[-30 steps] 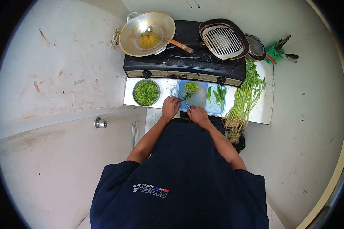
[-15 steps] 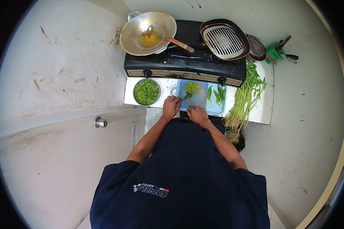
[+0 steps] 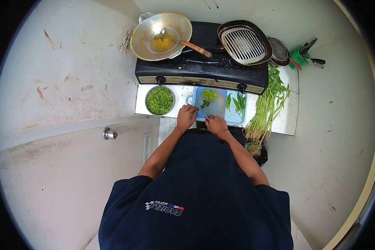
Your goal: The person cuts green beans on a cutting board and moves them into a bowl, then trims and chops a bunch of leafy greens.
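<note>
Chopped greens fill the round metal bowl (image 3: 159, 100) at my far left, just beside my left hand (image 3: 186, 117), curled on the blue plastic cutting board (image 3: 219, 109). My right hand (image 3: 216, 124) grips the thin steel knife (image 3: 201, 109), its slim bright blade slanting up-left toward the small heap of chopped greens (image 3: 208, 95).

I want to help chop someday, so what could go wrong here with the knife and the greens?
The left hand sits right beside the knife on the blue cutting board, so a slip could likely nick a finger. The pile of chopped greens lies near the board's far edge and might spill toward the stove. The long leafy stalks hang over the counter edge and could slide off.
</note>
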`<action>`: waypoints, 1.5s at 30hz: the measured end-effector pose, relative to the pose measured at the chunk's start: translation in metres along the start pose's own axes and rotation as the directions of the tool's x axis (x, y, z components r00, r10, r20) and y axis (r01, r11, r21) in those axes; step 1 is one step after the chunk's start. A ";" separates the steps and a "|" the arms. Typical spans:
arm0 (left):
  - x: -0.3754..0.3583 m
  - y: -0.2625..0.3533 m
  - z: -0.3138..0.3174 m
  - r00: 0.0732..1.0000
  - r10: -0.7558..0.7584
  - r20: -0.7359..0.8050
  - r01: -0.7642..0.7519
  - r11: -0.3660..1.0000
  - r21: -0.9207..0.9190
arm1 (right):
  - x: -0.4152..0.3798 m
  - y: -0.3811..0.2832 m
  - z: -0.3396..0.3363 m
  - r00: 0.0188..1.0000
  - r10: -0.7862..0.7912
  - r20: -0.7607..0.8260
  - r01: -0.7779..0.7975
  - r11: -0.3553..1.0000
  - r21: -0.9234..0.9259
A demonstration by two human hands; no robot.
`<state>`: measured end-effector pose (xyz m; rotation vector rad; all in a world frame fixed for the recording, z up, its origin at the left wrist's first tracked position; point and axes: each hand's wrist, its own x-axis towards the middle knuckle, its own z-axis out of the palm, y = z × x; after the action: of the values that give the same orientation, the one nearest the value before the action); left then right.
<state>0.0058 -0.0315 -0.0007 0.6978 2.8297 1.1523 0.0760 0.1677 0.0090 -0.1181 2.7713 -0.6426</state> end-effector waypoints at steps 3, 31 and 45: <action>0.000 0.001 -0.001 1.000 -0.012 0.016 0.013 1.000 -0.003 | 0.000 0.001 0.001 1.000 0.002 0.003 -0.002 1.000 -0.021; -0.003 0.001 0.006 0.996 -0.072 -0.043 0.070 0.996 -0.054 | -0.001 -0.001 -0.006 0.999 -0.001 0.052 -0.001 1.000 0.031; -0.006 0.008 0.003 0.996 -0.065 -0.057 0.062 0.997 -0.054 | 0.003 -0.005 0.003 0.999 -0.043 0.003 0.043 0.999 0.025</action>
<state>0.0145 -0.0273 0.0016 0.5763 2.8351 1.2521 0.0739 0.1610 0.0076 -0.1735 2.7636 -0.6873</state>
